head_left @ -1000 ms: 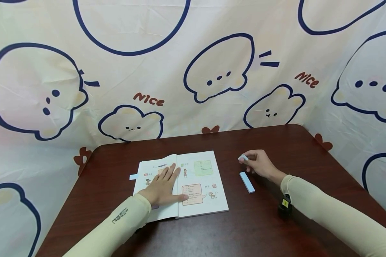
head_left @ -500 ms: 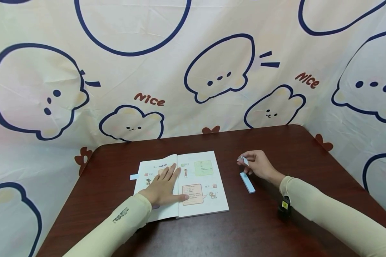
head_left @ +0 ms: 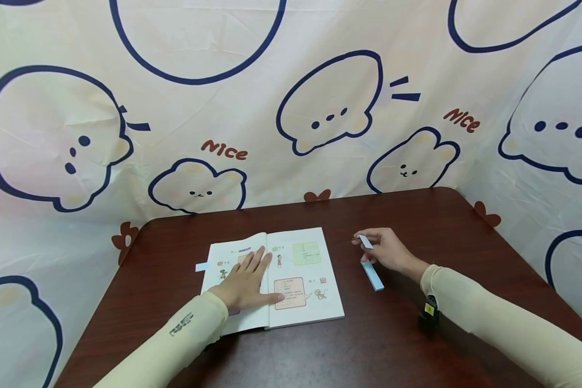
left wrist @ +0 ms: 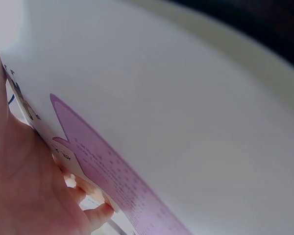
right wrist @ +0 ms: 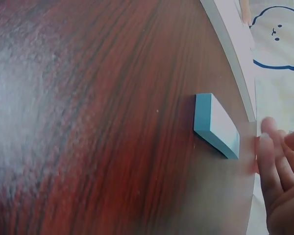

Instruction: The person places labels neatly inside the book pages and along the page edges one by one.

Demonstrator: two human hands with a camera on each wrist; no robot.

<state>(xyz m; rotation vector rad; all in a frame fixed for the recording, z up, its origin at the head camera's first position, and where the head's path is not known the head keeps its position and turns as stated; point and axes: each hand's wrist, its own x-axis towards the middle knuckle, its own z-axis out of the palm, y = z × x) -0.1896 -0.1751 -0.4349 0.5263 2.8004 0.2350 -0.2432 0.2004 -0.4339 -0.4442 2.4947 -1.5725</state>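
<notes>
An open picture book (head_left: 330,299) lies on the table, and my left hand (head_left: 244,285) rests flat across its middle with fingers spread. A pale blue sticky tab (head_left: 201,267) juts from the book's left edge. To the right of the book, my right hand (head_left: 390,250) pinches a light blue sticky note strip (head_left: 365,242) in the air. Just below those fingers, a narrow blue sticky note pad (head_left: 372,276) lies on the table. The right wrist view shows the pad's thick side (right wrist: 203,113) near the fingers; the strip is not clear there. A purple speech bubble (left wrist: 93,142) fills part of the page beside my left hand.
The dark brown wooden table (head_left: 291,355) ends at a cream cloth backdrop (head_left: 320,178) with blue cartoon outlines. A black band with a yellow mark (head_left: 429,310) is worn at the right wrist.
The right fingers have shifted slightly left and turned the blue strip, so its length now slants down to the right. The left hand, book and pad stay in place.
</notes>
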